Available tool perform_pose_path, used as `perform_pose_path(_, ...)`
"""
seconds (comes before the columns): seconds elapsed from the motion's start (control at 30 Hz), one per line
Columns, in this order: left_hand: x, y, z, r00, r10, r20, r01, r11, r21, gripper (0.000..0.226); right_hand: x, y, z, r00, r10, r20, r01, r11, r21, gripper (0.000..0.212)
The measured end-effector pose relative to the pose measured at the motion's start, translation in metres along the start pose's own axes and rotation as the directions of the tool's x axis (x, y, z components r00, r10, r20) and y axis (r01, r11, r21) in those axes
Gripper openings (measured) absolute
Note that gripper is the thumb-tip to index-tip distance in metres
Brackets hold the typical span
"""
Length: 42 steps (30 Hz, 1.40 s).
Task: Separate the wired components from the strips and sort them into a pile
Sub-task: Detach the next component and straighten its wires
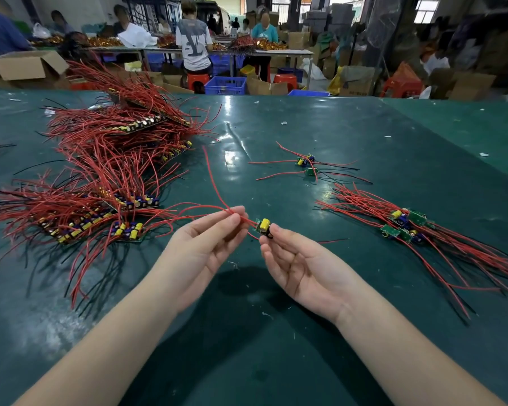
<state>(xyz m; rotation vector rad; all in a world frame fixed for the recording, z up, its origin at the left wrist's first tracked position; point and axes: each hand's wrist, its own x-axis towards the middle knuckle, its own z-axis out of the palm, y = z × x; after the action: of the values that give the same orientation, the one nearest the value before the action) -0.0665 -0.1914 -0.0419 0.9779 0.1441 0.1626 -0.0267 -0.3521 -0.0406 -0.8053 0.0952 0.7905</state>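
We see the left hand (pixel 206 244) pinching red wires (pixel 217 197), the right hand (pixel 294 265) pinching a small component (pixel 263 225); sorted pile (pixel 405 227) right, strips (pixel 106 183) left on bench (pixel 305 127).

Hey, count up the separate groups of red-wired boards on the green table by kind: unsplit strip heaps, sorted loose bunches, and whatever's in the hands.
Heap of unsplit strips: 1
Loose bunches on the table: 2, far one, near one
Single board held between left hand and right hand: 1
Total: 4
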Motion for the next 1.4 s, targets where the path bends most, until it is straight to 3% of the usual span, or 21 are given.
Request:
perform_pose_path(0.2,-0.004,0.0,0.002,0.992,0.122,-0.027,-0.117,0.982,0.147,0.017,-0.001,0.002,0.002,0.999,0.03,0.011,-0.03,1.0,-0.008,0.018)
perform_pose_path(0.43,-0.003,0.007,0.002,1.0,-0.025,-0.013,0.026,0.999,0.043,0.014,-0.004,0.004,0.004,0.999,0.035,0.039,-0.033,0.998,-0.047,0.018)
perform_pose_path(0.87,-0.001,0.011,-0.001,0.999,0.04,0.028,-0.039,0.999,-0.036,0.019,-0.003,0.003,0.002,0.995,0.1,0.014,-0.099,0.995,-0.011,0.019)
perform_pose_path(1.17,-0.004,0.01,-0.002,0.99,0.138,0.008,-0.137,0.979,0.152,0.014,-0.004,0.003,0.001,0.991,0.127,0.042,-0.126,0.992,-0.028,0.017)
perform_pose_path(1.4,-0.002,0.005,-0.002,0.973,0.197,-0.119,-0.159,0.949,0.273,0.014,-0.005,0.007,0.002,0.99,0.12,0.079,-0.11,0.987,-0.12,0.022)
